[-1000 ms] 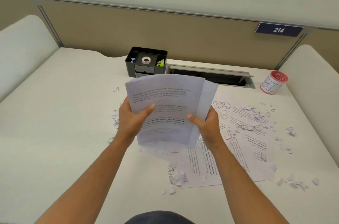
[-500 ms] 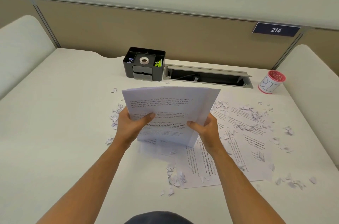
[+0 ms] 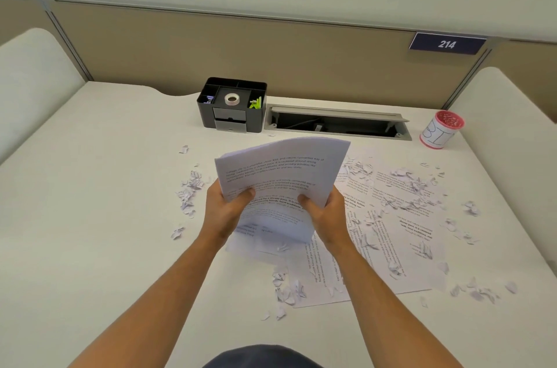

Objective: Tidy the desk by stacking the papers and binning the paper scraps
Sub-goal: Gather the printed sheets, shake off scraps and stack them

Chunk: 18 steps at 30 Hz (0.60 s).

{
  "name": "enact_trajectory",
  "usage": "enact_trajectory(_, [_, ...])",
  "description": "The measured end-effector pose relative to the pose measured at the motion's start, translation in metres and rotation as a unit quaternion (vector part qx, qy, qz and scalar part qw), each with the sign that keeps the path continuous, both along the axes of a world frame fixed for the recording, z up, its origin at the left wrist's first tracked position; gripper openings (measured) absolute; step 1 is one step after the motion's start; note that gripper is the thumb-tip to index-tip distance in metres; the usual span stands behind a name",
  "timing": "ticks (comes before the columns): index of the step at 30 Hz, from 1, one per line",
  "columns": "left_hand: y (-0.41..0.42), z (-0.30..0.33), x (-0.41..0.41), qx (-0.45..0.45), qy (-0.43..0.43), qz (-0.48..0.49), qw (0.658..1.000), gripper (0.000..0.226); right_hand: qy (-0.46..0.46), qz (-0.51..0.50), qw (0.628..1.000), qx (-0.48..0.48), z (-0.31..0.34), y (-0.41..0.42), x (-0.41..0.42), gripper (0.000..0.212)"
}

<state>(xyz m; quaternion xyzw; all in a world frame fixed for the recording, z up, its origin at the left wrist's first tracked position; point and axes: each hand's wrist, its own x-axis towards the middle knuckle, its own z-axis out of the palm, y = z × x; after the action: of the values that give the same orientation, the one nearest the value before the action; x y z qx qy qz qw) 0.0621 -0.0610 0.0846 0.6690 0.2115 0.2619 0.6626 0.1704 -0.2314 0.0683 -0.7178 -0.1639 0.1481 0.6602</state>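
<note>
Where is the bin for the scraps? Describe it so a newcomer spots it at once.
Follow the beige partition to the 214 sign. Below it, on the desk's far right corner, right of the open cable tray, stands the bin. It is a small white cup with a red rim and hand-drawn letters, unlike the black organizer further left.

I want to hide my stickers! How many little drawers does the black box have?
2 small grey drawers in the front of the black plastic desk organiser: the upper drawer sits directly above the lower drawer. Other sides are hidden.
</note>
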Motion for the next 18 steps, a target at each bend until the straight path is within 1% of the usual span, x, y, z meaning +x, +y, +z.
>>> enact_trajectory(4, [-0.009,0.003,0.007,-0.005,0.007,0.001,1.000,0.042,0.000,-0.026,1.000,0.004,-0.001,-0.001,-0.002,0.037])
enact_trajectory(6, [-0.012,0.008,0.012,0.006,0.010,0.010,1.000,0.042,0.005,-0.036,0.999,0.011,0.003,-0.005,0.000,0.031])
enact_trajectory(8, [-0.011,0.013,0.016,0.015,0.009,-0.003,1.000,0.041,0.009,-0.050,0.999,0.018,0.008,-0.014,0.004,0.026])
enact_trajectory(10, [-0.010,0.011,0.019,0.001,0.005,-0.009,1.000,0.032,0.010,-0.071,0.997,0.026,0.013,-0.028,0.009,0.024])
enact_trajectory(11, [-0.009,0.008,0.021,0.004,0.016,0.008,1.000,0.029,0.013,-0.082,0.996,0.031,0.015,-0.036,0.011,0.024])
enact_trajectory(13, [-0.009,-0.005,0.026,0.038,0.082,0.067,0.994,0.024,0.028,-0.105,0.993,0.046,0.015,-0.054,0.014,0.023])
enact_trajectory(15, [-0.007,-0.022,0.031,0.093,0.195,0.094,0.972,0.028,0.049,-0.133,0.988,0.064,0.013,-0.073,0.016,0.025])
enact_trajectory(16, [-0.007,-0.031,0.033,0.130,0.259,0.087,0.953,0.034,0.056,-0.146,0.985,0.071,0.012,-0.083,0.016,0.028])
enact_trajectory(18, [-0.009,-0.046,0.036,0.203,0.375,0.062,0.902,0.050,0.069,-0.169,0.980,0.081,0.007,-0.098,0.017,0.032])
